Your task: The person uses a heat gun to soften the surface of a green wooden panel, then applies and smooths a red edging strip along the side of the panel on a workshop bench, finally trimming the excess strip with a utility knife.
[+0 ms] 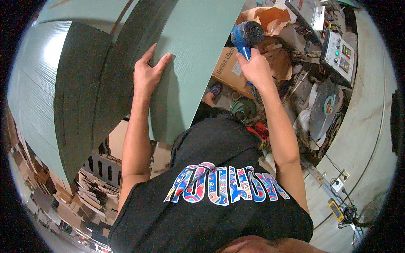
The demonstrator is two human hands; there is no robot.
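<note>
Standing here, I see a cluttered workshop in which a long pale-green panel slants away from the person's body, its face grained and softly shiny. To its left a dark stack of boards spreads out, with a glossy green sheet beside it catching the light. A pale surface curves along the right side.

The left hand is at the panel's left edge, thumb and forefinger spread apart, the thumb over the face; I cannot tell how firmly the other fingers grip. The right hand is wrapped around the handle of a blue gun-shaped tool, raised just beyond the panel's right edge, its round black vented end facing up.

Below the tool, crowding that side, are a cardboard carton, crumpled brown paper, red-handled items and a large grey reel. Cardboard pieces pile up at the lower left; a yellow device lies by tangled black cables.

Dark print runs along the carton, multicoloured lettering crosses the black shirt, and green displays glow on a control box.
</note>
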